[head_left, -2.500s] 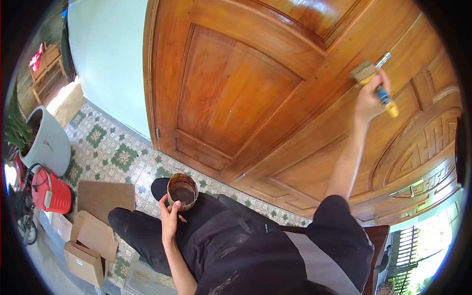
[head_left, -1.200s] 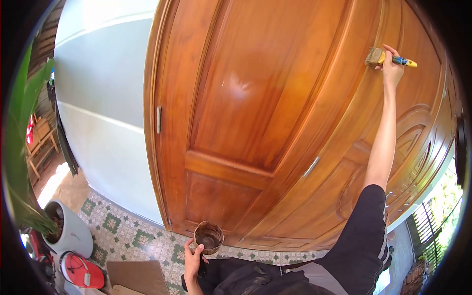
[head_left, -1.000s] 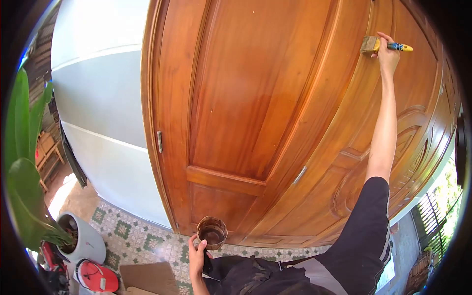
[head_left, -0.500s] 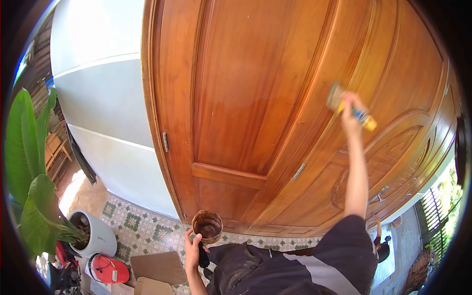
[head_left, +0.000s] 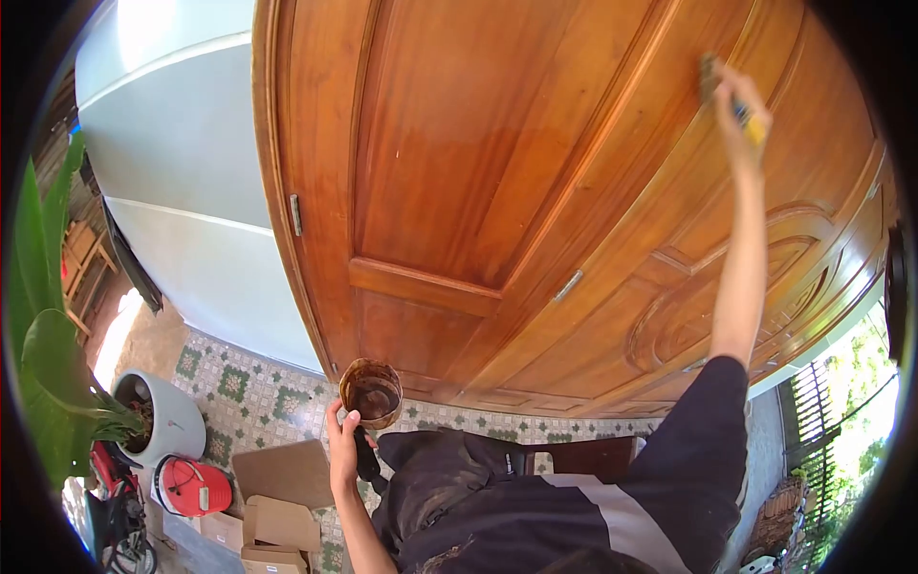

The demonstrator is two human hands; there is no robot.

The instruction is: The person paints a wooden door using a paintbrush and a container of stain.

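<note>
My right hand [head_left: 742, 103] is wrapped round a paintbrush [head_left: 755, 129] with a yellow and blue handle, its bristles right at the upper part of the door. The wooden door [head_left: 449, 143] is reddish-brown and glossy, with raised panels, carved curves and metal hinges. Low on the left, my left hand [head_left: 346, 445] grips the dark handle of a stained pot [head_left: 373, 394]. Brown liquid shows inside the pot, and drips coat its rim.
A potted plant [head_left: 158, 421] with large leaves stands at the left, beside a red cooler [head_left: 194, 485]. Cardboard boxes [head_left: 279, 524] lie on the patterned tile floor [head_left: 287, 397]. A pale wall [head_left: 182, 163] borders the door, and a dark bench-like piece [head_left: 588, 457] is behind my body.
My right hand has moved up and to the right with the paintbrush along the door. The view has shifted slightly; my left hand still holds the pot low.
</note>
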